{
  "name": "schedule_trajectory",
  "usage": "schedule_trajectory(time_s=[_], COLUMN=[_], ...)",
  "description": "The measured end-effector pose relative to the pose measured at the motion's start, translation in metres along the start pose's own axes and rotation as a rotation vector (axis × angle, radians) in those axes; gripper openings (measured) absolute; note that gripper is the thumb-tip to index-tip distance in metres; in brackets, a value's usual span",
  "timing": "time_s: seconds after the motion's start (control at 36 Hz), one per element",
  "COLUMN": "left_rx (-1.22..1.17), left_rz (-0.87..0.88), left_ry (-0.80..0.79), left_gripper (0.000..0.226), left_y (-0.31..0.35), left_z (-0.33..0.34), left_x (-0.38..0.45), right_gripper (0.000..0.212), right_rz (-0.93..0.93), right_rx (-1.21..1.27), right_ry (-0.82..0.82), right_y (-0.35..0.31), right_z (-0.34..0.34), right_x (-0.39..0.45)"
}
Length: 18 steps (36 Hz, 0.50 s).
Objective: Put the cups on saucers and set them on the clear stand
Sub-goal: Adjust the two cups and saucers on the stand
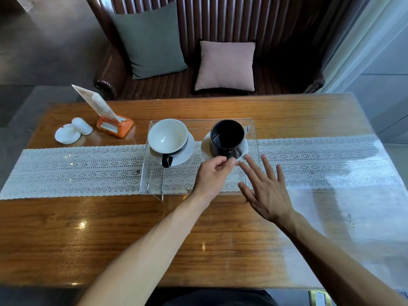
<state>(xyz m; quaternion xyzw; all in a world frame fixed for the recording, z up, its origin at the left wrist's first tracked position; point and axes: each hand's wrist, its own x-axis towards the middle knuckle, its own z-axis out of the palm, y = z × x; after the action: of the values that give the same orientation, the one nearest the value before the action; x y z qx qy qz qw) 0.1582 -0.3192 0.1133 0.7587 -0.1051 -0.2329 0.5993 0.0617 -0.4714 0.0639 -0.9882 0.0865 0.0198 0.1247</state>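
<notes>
- Sitting on the wooden table, over a white lace runner, is the clear stand, the landmark for everything below.
- On the stand's left half rests a white saucer carrying a cup with a white inside; this cup's dark handle points toward the person.
- On the stand's right half rests a second white saucer carrying the black cup, upright, its handle also facing the person.
- The left hand reaches over the stand's near edge, and its grip is pinched closed at the black cup's handle, thumb and fingertips together on it.
- The right hand hovers over the stand's near right corner, fingers spread, palm down, its grip open and holding nothing; one fingertip lies just beside the right saucer's near rim, and I cannot tell whether it touches.
- Left of the stand, beyond the runner, stands an orange card holder with a tilted menu card.
- Further left of the stand lie a white ashtray and a white rounded piece touching it.
- Behind the stand, past the table's far edge, a brown leather sofa holds a green cushion and a pink cushion.
</notes>
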Motion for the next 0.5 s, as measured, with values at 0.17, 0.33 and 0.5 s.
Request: schedule_trajectory(time_s=[0.17,0.33,0.5], left_rx=[-0.024,-0.046,0.018], left_rz=[0.045,0.050,0.074], left_ry=[0.067,0.101,0.075], left_gripper=[0.013,0.008,0.014], left_y=[-0.005,-0.010,-0.011], left_z=[0.000,-0.003,-0.006], left_x=[0.000,0.001,0.005], right_gripper=[0.058,0.058,0.058], right_rz=[-0.004,-0.003,-0.001], right_rx=[-0.015,-0.014,-0.017], right_ry=[-0.005,0.002,0.001], right_y=[0.000,0.001,0.001], right_z=[0.000,0.001,0.001], right_x=[0.001,0.001,0.001])
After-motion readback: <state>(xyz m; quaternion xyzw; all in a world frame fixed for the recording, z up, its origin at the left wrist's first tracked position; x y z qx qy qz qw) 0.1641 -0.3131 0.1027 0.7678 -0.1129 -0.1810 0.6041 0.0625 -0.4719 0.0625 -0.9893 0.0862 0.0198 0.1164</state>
